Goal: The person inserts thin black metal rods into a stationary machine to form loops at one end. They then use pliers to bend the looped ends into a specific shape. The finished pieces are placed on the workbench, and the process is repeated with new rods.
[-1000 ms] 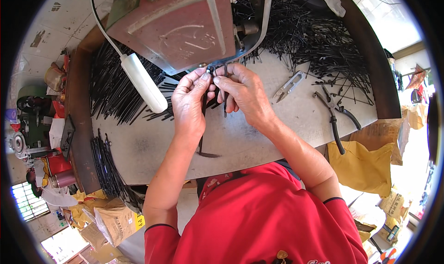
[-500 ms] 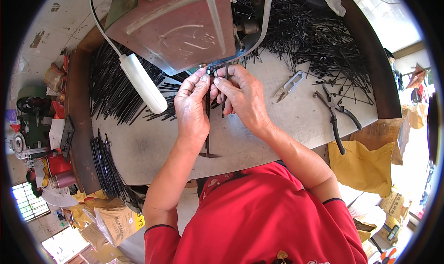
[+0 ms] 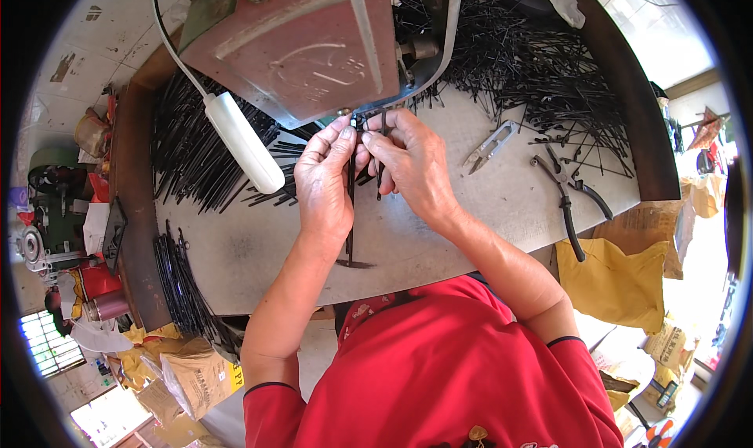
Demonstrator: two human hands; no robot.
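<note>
Just below the front edge of a red-brown machine head (image 3: 306, 56), my two hands are close together. My left hand (image 3: 324, 185) pinches a long thin black strip (image 3: 351, 232), which hangs down toward the table's near edge. Its upper end lies at the fingertips, under the machine; the exact contact there is too small to tell. My right hand (image 3: 420, 165) is closed around another narrow black strip (image 3: 380, 183), whose lower end sticks out below the fingers. Both sets of fingertips almost meet.
A white lamp (image 3: 245, 143) hangs left of my hands. Black strips (image 3: 196, 154) lie behind it, with a smaller bundle (image 3: 179, 279) at the near left. Thread snips (image 3: 492, 146), pliers (image 3: 566, 193) and a tangled black pile (image 3: 541, 71) lie rightward. A raised rim (image 3: 655, 134) borders the table.
My hands stay at the machine with the same grip. The lower part of the long strip and my left forearm have shifted very slightly left.
</note>
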